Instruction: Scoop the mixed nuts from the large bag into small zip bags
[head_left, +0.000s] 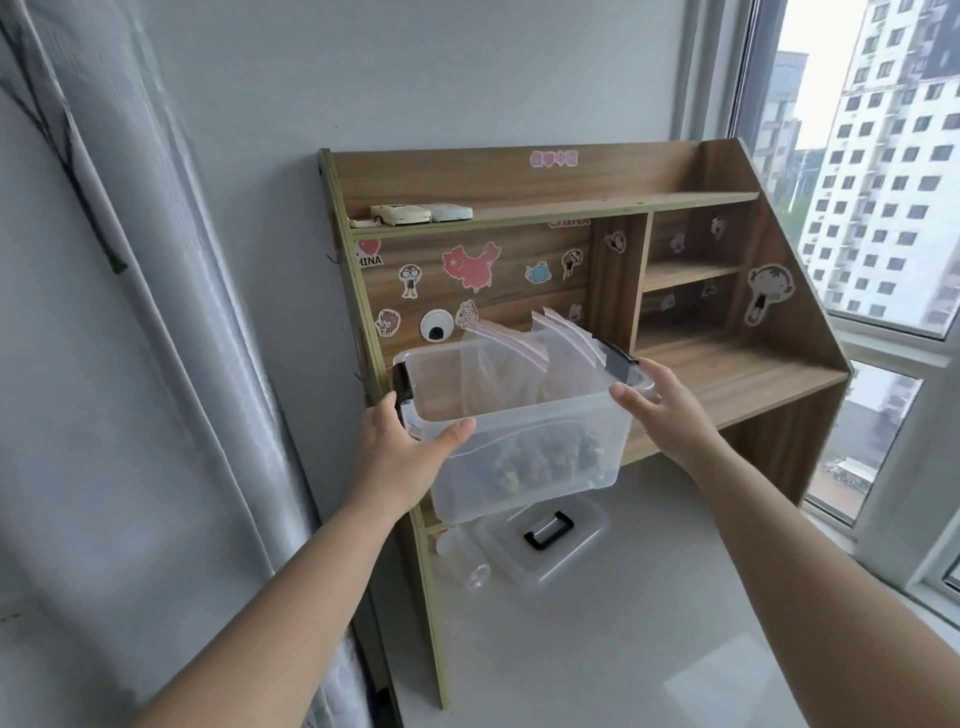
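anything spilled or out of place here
Nothing looks spilled or damaged. The clear bin, held up by the left hand and right hand, is tilted, but its zip bags stay inside. Its lid lies off on the white surface below.

Both hands are holding a clear plastic bin (524, 447) up in front of a wooden desk shelf (727, 364). Left hand (400, 457) is gripping the rim at 9 o'clock by the black latch, thumb lying along the front wall. Right hand (660, 410) is gripping the rim at 3 o'clock. Small zip bags (545, 343) are sticking up inside w/ mixed nuts (545, 462) showing thru the wall. Lid (545, 540) w/ black handle is lying on the white desktop (597, 649) at 6 o'clock of the bin. Window (883, 182) is sitting at 2 o'clock, curtain (130, 312) at 9.
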